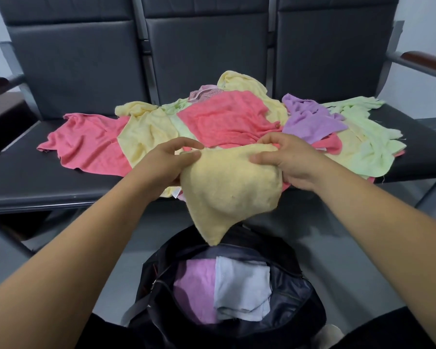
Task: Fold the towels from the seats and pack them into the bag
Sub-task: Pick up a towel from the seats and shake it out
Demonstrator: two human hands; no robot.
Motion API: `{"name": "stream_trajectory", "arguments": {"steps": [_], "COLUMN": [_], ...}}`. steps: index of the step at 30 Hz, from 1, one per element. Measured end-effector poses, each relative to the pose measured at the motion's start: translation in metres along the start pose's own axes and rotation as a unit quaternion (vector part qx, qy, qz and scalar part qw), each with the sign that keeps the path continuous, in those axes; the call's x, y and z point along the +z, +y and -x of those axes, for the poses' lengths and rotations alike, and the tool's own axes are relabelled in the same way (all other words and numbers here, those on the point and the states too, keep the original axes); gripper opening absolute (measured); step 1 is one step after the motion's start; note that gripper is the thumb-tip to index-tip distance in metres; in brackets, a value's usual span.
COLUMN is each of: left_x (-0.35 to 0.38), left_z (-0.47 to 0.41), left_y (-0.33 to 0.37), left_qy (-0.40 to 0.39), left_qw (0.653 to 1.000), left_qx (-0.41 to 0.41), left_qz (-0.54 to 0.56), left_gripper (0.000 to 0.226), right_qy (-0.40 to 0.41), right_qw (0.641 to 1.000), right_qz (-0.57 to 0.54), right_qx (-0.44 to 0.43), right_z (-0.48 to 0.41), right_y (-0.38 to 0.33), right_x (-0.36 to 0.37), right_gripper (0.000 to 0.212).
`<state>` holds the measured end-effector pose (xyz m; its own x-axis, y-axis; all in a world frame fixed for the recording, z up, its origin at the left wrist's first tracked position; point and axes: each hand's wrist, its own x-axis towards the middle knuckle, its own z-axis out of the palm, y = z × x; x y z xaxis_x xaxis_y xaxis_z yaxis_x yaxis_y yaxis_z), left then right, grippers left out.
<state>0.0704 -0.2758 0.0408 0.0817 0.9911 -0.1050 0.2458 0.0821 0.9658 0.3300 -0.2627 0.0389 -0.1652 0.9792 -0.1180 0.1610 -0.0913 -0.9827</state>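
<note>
Two bare forearms, the left forearm [73, 260] and the right forearm [375, 235], reach in from the lower corners and meet at a deep yellow towel [227, 187] held up in the air. The left hand [161, 165] pinches the towel's upper left edge, with the thumb lying along the top and the other fingers [184, 144] curled behind the cloth. The right hand [292, 162] grips the upper right edge, with its fingers curled over the top and the thumb pressed on the near face. The towel sags between the two hands, doubled over, and one corner hangs down to a point. Straight below that corner a dark bag [300, 311] stands open on the grey floor [350, 248], close to the person's dark clothing. Two folded towels lie side by side in the bag, a lilac towel [194, 290] on the left and a pale blue towel [242, 285] on the right, touching along their inner edges. Beyond the hands, a loose heap of unfolded towels spreads across the row of black seats [35, 182]. A coral towel [86, 147] lies flat at the left end of the heap, and a pale yellow towel [146, 132] overlaps it. A second coral towel [224, 117] lies over the middle, with a purple towel [310, 117] crumpled just right of it. A light green towel [363, 137] trails to the right end. Padded black seat backs [81, 59] rise behind the heap, and a brown armrest [425, 59] shows at the far right.
</note>
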Motion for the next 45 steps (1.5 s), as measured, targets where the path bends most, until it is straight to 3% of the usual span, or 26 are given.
{"name": "stream_trajectory", "arguments": {"steps": [2,4,6,9,12,16,20,22,25,27,29,31,33,37,41,45], "left_x": [0.003,0.003,0.001,0.005,0.006,-0.001,-0.004,-0.002,-0.003,-0.006,-0.01,-0.009,-0.003,0.001,-0.001,-0.001], "left_z": [0.0,0.0,0.002,0.005,0.003,-0.002,-0.004,-0.003,-0.002,-0.002,-0.003,-0.001,0.002,-0.001,-0.001,-0.001], "left_y": [0.002,0.003,0.003,0.002,-0.006,-0.007,-0.006,-0.004,0.0,-0.001,-0.004,-0.006,-0.006,-0.009,-0.009,-0.007], "left_qy": [-0.001,-0.042,-0.064,-0.028,-0.019,-0.017,0.049,0.053,-0.006,-0.069,-0.075,-0.042,-0.017,0.001,0.008,0.039], "left_qw": [0.995,0.988,0.996,0.981,0.976,0.989,0.998,0.997,0.988,0.99,0.996,0.98,0.968,0.969,0.981,0.992], "left_qx": [-0.034,-0.054,-0.037,0.025,0.045,0.038,0.003,-0.028,-0.073,-0.061,-0.023,0.014,0.042,0.063,0.069,0.064], "left_qz": [0.089,0.135,0.04,-0.188,-0.21,-0.143,-0.027,0.045,0.136,0.111,-0.048,-0.194,-0.245,-0.239,-0.183,-0.1], "left_gripper": [0.016,0.037,0.038,0.018,0.012,0.004,0.009,0.013,0.049,0.053,0.05,0.036,0.025,0.008,0.005,0.013], "right_qy": [0.019,0.011,-0.052,-0.068,-0.006,0.013,0.01,-0.007,-0.086,-0.124,-0.116,-0.085,-0.036,0.005,0.005,0.028], "right_qw": [0.992,0.976,0.966,0.989,0.997,0.999,1.0,0.993,0.966,0.978,0.992,0.975,0.962,0.986,0.999,0.999], "right_qz": [-0.117,-0.2,-0.233,-0.092,0.054,0.037,-0.022,-0.107,-0.233,-0.157,0.037,0.206,0.267,0.16,0.032,-0.026], "right_qx": [0.049,0.089,0.103,0.09,0.052,0.016,0.018,0.046,0.066,0.056,0.038,0.004,-0.034,-0.048,0.014,0.027], "right_z": [-0.005,-0.01,-0.011,-0.008,-0.006,-0.002,-0.005,-0.007,-0.007,-0.005,-0.003,-0.003,-0.005,-0.007,-0.004,-0.005], "right_y": [0.003,0.003,0.004,0.006,0.005,-0.002,0.003,0.004,0.0,-0.002,-0.001,0.003,0.006,0.012,0.012,0.009], "right_x": [0.003,0.002,0.0,-0.002,0.002,0.007,0.004,0.004,0.002,0.0,-0.003,-0.002,0.0,0.001,0.006,0.007], "right_gripper": [0.022,0.021,0.033,0.052,0.037,0.009,0.013,0.003,0.04,0.057,0.067,0.057,0.038,0.014,0.018,0.02]}}
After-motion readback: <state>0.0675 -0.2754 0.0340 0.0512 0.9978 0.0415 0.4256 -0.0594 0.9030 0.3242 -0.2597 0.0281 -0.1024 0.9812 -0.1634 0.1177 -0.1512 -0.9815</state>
